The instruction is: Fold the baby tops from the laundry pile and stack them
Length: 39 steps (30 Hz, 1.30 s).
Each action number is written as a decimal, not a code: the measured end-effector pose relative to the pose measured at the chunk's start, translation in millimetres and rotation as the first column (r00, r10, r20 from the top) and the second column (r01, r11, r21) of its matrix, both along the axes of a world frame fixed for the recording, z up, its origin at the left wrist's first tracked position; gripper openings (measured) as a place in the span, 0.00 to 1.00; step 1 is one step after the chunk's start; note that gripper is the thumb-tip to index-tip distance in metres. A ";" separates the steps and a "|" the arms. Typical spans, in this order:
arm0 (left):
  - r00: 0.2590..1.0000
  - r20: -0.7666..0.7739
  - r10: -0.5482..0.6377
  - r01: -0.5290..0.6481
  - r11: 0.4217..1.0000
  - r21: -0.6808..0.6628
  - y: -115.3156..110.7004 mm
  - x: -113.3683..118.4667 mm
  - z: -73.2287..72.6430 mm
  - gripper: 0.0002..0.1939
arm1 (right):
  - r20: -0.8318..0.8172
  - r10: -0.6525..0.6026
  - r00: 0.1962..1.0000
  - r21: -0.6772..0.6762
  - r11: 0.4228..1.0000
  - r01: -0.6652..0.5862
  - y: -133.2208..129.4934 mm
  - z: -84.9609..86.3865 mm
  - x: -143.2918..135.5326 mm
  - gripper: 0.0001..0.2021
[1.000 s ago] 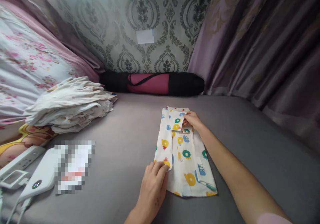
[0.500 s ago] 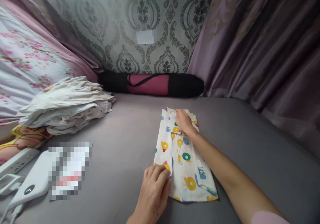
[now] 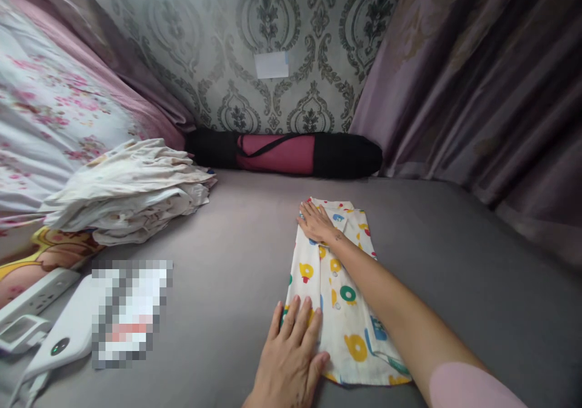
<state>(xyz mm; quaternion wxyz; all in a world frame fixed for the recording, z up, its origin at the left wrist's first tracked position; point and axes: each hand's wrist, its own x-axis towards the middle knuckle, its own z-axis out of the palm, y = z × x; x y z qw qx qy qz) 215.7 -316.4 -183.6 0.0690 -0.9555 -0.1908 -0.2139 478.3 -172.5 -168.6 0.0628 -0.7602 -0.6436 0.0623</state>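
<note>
A white shirt point(image 3: 341, 329) printed with yellow, green, blue and red figures lies flat on the grey bed sheet, its left side folded inward over the buttoned front. My left hand point(image 3: 293, 350) rests flat on the near left edge of the shirt, fingers spread. Farther up, my right hand point(image 3: 318, 223) lies palm down on the shirt's upper left part, fingers stretched out. My right forearm crosses over the shirt's right side and hides some of it. Neither hand grips the cloth.
A pile of pale clothes point(image 3: 131, 190) sits at the left. Nearer are a power strip point(image 3: 43, 293), a white power bank point(image 3: 75, 329) with a cable, and a blurred-out item point(image 3: 136, 311). A black and pink long bag point(image 3: 277, 153) lies along the patterned wall. Curtains point(image 3: 436, 80) hang at the right.
My right hand has moved left across the top of the shirt and flattened out. My left hand has uncurled from the near left edge, its fingers now spread on the cloth.
</note>
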 end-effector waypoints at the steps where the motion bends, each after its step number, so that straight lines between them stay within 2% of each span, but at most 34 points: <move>1: 1.000 -0.009 -0.002 0.002 1.000 0.007 0.3 -0.7 0.7 0.29 | -0.011 0.005 1.000 -0.006 1.000 -0.005 0.1 1.2 1.2 0.32; 4: 1.000 -0.005 0.001 -0.001 1.000 0.012 0.4 -2.0 3.3 0.27 | -0.052 0.020 0.998 -0.045 0.999 -0.022 1.3 6.6 6.4 0.33; 6: 1.000 0.011 0.004 -0.004 1.000 0.006 0.0 -1.9 3.9 0.26 | -0.038 0.022 0.999 -0.002 1.000 -0.022 2.7 8.9 11.0 0.33; 9: 0.999 0.034 0.002 -0.003 1.000 0.004 -0.3 -0.6 2.7 0.24 | 0.017 0.003 1.000 0.066 0.998 -0.004 4.4 5.4 17.1 0.33; 15: 0.999 0.039 0.007 -0.007 1.000 0.012 -0.7 1.1 1.0 0.23 | -0.026 -0.013 1.000 -0.001 1.000 0.013 7.5 -9.2 21.0 0.33; 18: 0.999 0.041 0.009 -0.009 1.000 0.011 -1.4 0.3 2.9 0.23 | -0.066 -0.002 0.998 0.014 1.000 0.003 6.5 -6.2 21.6 0.32; 20: 0.999 0.043 0.010 -0.010 1.000 0.014 -1.5 -0.6 4.1 0.23 | -0.081 -0.008 0.997 0.070 0.997 0.014 1.9 -1.5 23.3 0.31; 22: 0.999 0.036 0.002 -0.002 1.000 0.018 -1.3 -1.3 4.9 0.23 | -0.046 -0.057 0.997 0.163 0.985 0.064 -6.5 2.2 26.7 0.31; 25: 1.000 0.015 -0.014 0.014 1.000 0.014 -1.4 -1.6 5.2 0.24 | 0.037 -0.232 0.972 0.238 0.947 0.217 -22.6 1.6 34.5 0.31; 28: 1.000 0.005 -0.004 0.004 1.000 -0.022 -2.1 -1.7 6.0 0.25 | 0.044 -0.367 0.929 0.128 0.924 0.359 -33.7 -5.5 42.6 0.33; 30: 1.000 -0.022 -0.017 0.016 0.998 -0.055 -2.1 -2.4 7.9 0.25 | 0.038 -0.393 0.919 0.057 0.919 0.391 -35.7 -10.1 47.1 0.34; 33: 0.998 -0.046 -0.053 0.047 0.990 -0.133 -1.3 -4.4 12.9 0.24 | 0.025 -0.389 0.921 0.040 0.921 0.388 -35.3 -9.9 51.0 0.34; 36: 0.998 0.012 -0.055 0.056 0.968 -0.245 -1.1 -6.6 19.2 0.21 | -0.020 -0.361 0.932 0.050 0.931 0.362 -40.1 0.2 44.8 0.32; 39: 0.991 0.133 0.002 0.046 0.933 -0.358 -3.4 -7.7 24.7 0.16 | -0.032 -0.203 0.979 0.078 0.976 0.205 -53.8 10.3 21.4 0.32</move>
